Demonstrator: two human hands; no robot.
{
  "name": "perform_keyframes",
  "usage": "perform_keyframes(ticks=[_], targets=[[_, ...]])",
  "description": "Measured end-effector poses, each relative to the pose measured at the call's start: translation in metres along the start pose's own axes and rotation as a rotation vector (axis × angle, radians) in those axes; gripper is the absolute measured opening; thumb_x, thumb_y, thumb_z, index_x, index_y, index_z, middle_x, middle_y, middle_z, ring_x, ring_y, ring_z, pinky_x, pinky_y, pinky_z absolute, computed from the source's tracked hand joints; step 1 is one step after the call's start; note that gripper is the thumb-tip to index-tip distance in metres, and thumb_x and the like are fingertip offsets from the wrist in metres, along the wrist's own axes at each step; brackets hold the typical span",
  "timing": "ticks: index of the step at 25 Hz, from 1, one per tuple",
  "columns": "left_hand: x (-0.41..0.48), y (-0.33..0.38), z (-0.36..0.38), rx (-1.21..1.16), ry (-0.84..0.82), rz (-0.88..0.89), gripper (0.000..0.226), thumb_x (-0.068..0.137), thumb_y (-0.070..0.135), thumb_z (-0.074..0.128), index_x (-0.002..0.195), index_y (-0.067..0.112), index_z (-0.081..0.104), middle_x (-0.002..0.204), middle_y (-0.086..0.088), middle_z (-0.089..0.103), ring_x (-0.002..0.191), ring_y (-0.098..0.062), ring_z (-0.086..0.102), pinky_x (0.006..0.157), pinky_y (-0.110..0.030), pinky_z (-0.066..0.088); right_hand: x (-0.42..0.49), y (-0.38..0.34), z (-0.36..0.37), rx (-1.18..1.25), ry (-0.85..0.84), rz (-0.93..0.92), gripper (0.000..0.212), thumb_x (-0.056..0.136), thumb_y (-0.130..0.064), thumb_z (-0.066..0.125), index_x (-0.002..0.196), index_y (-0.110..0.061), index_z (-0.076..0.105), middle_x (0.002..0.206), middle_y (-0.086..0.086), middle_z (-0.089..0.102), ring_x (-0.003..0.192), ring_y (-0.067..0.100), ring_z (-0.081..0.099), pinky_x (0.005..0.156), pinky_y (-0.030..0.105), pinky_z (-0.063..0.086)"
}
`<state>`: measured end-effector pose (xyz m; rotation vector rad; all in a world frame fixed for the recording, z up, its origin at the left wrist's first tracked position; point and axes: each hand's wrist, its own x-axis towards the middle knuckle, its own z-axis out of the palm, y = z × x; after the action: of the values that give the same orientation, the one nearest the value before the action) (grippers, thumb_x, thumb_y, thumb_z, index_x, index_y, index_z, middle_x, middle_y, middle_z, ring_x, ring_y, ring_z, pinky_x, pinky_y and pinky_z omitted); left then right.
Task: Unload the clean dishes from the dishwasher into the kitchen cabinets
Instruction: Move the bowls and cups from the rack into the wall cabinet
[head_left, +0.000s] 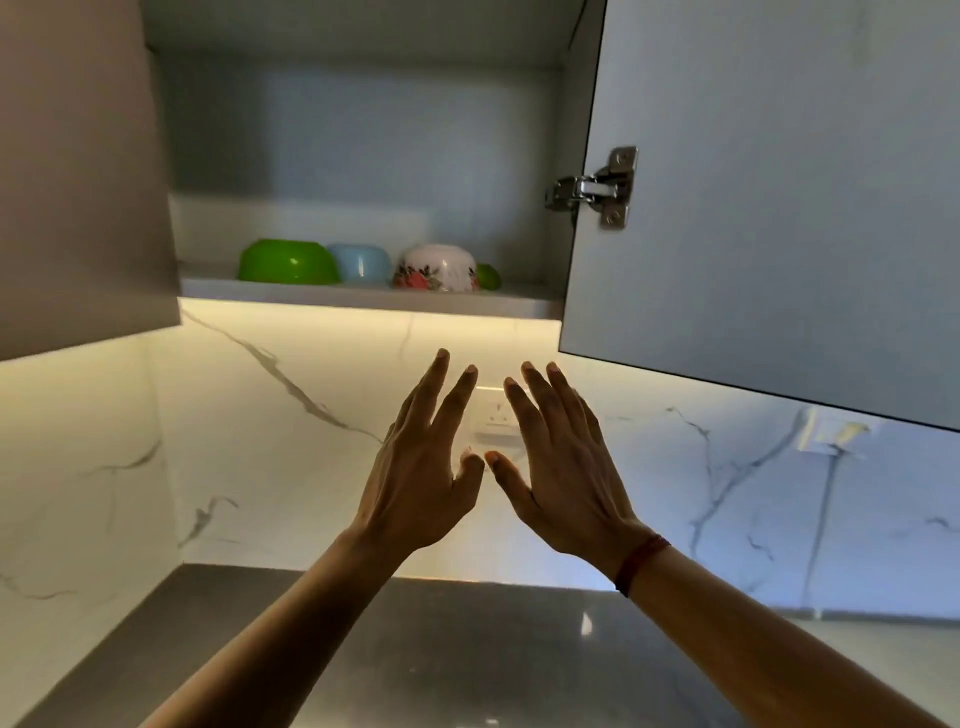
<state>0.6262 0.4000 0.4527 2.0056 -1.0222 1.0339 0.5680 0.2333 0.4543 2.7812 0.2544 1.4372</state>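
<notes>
An upper cabinet stands open, and its bottom shelf (519, 304) carries upturned bowls in a row: a large green bowl (287, 261), a light blue bowl (362, 262), a white bowl with a flower pattern (437, 267) and a small green bowl (489, 276) behind it. My left hand (423, 467) and my right hand (561, 467) are raised side by side below the shelf, backs toward me, fingers spread, holding nothing. A red thread band circles my right wrist. The dishwasher is out of view.
The open cabinet door (779, 208) with a metal hinge (597, 189) hangs at the right, its lower edge just above my right hand. A closed cabinet side (78, 182) is at the left. Below are a marble backsplash with a wall socket (496, 415) and a grey countertop (467, 649).
</notes>
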Motion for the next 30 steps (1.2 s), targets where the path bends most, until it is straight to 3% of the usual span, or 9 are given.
perform_keyframes(ticks=[5, 8, 10, 12, 16, 21, 25, 28, 30], targets=[[-0.012, 0.038, 0.037, -0.071, -0.044, 0.066, 0.081, 0.084, 0.033, 0.063, 0.152, 0.023, 0.019, 0.162, -0.008, 0.008, 0.147, -0.027, 0.018, 0.110, -0.042, 0.032, -0.051, 0.016, -0.027, -0.017, 0.027, 0.104, 0.066, 0.096, -0.050, 0.038, 0.150, -0.017, 0.022, 0.159, 0.007, 0.021, 0.148, 0.023, 0.013, 0.116, 0.045, 0.025], [-0.010, 0.082, 0.042, -0.092, -0.079, 0.145, 0.080, 0.086, 0.034, 0.062, 0.152, 0.025, 0.017, 0.163, -0.007, 0.005, 0.149, -0.023, 0.010, 0.115, -0.034, 0.011, -0.076, 0.027, -0.067, -0.025, 0.100, 0.152, 0.064, 0.096, -0.047, 0.039, 0.150, -0.017, 0.022, 0.159, 0.005, 0.022, 0.149, 0.021, 0.015, 0.116, 0.043, 0.025], [-0.005, 0.115, 0.040, -0.104, -0.073, 0.189, 0.078, 0.087, 0.035, 0.058, 0.152, 0.025, 0.016, 0.163, -0.006, 0.005, 0.149, -0.022, 0.008, 0.114, -0.030, 0.005, -0.088, 0.035, -0.096, -0.024, 0.166, 0.186, 0.064, 0.096, -0.046, 0.041, 0.149, -0.016, 0.025, 0.158, 0.005, 0.025, 0.148, 0.020, 0.016, 0.115, 0.041, 0.025], [-0.001, 0.156, 0.036, -0.135, -0.053, 0.236, 0.076, 0.087, 0.033, 0.058, 0.151, 0.024, 0.018, 0.162, -0.008, 0.008, 0.148, -0.024, 0.012, 0.116, -0.034, 0.011, -0.102, 0.043, -0.130, -0.039, 0.221, 0.210, 0.062, 0.095, -0.043, 0.044, 0.148, -0.015, 0.029, 0.156, 0.006, 0.029, 0.148, 0.021, 0.019, 0.115, 0.041, 0.026], [0.001, 0.242, 0.032, -0.102, 0.024, 0.430, 0.070, 0.082, 0.026, 0.060, 0.144, 0.012, 0.031, 0.156, -0.017, 0.027, 0.143, -0.032, 0.029, 0.108, -0.046, 0.040, -0.140, 0.062, -0.200, -0.134, 0.266, 0.174, 0.065, 0.092, -0.027, 0.056, 0.149, -0.015, 0.028, 0.156, 0.008, 0.030, 0.148, 0.024, 0.019, 0.117, 0.041, 0.025], [0.003, 0.337, 0.033, -0.040, 0.044, 0.511, 0.076, 0.080, 0.020, 0.072, 0.146, 0.009, 0.035, 0.155, -0.014, 0.031, 0.142, -0.030, 0.031, 0.109, -0.040, 0.034, -0.178, 0.085, -0.281, -0.125, 0.354, 0.258, 0.064, 0.091, -0.028, 0.054, 0.148, -0.011, 0.030, 0.159, 0.009, 0.024, 0.149, 0.023, 0.016, 0.117, 0.041, 0.023], [0.007, 0.371, 0.045, 0.072, -0.079, 0.408, 0.095, 0.075, 0.021, 0.080, 0.151, 0.013, 0.024, 0.161, -0.009, 0.016, 0.147, -0.028, 0.020, 0.112, -0.042, 0.027, -0.177, 0.101, -0.313, 0.117, 0.266, 0.387, 0.076, 0.093, -0.039, 0.048, 0.154, -0.016, 0.009, 0.163, 0.002, 0.001, 0.150, 0.012, -0.001, 0.120, 0.035, 0.013], [0.010, 0.382, 0.047, 0.153, -0.169, 0.369, 0.102, 0.079, 0.023, 0.076, 0.153, 0.018, 0.007, 0.162, -0.005, -0.006, 0.149, -0.029, 0.003, 0.115, -0.050, 0.022, -0.168, 0.108, -0.322, 0.380, 0.124, 0.566, 0.076, 0.099, -0.028, 0.050, 0.153, -0.019, -0.003, 0.163, -0.001, -0.007, 0.148, 0.009, -0.006, 0.122, 0.034, 0.004], [0.018, 0.387, 0.045, 0.236, -0.205, 0.409, 0.099, 0.084, 0.023, 0.070, 0.154, 0.020, 0.000, 0.158, -0.002, -0.021, 0.147, -0.027, -0.012, 0.117, -0.052, 0.010, -0.166, 0.110, -0.326, 0.506, 0.055, 0.637, 0.075, 0.101, -0.023, 0.048, 0.153, -0.021, -0.006, 0.162, -0.004, -0.010, 0.148, 0.009, -0.006, 0.123, 0.036, 0.003]])
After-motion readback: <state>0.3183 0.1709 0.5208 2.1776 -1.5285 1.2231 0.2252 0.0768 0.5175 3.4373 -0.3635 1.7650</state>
